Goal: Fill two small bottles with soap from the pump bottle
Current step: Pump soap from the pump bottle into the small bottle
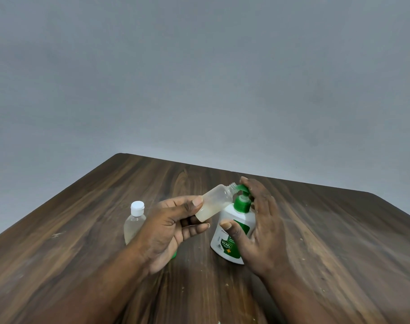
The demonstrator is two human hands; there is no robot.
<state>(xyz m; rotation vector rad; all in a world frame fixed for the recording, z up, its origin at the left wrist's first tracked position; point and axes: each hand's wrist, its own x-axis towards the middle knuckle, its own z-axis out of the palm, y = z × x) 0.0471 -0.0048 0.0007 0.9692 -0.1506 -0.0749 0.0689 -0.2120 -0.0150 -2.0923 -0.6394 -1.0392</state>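
Note:
My left hand (173, 228) pinches a small uncapped clear bottle (214, 202) by its base, tilted so its threaded mouth sits just under the green nozzle. A little pale soap lies in its lower end. The white pump bottle (232, 232) with a green pump head stands on the table. My right hand (257, 220) rests on it, forefinger on top of the pump head, thumb against the label. A second small clear bottle (134, 224) with a white cap stands upright to the left, behind my left wrist.
The dark wooden table (327, 242) stretches back to a grey wall. A small green thing (174, 254), perhaps a cap, peeks out under my left hand. Crumbs dot the table's front part.

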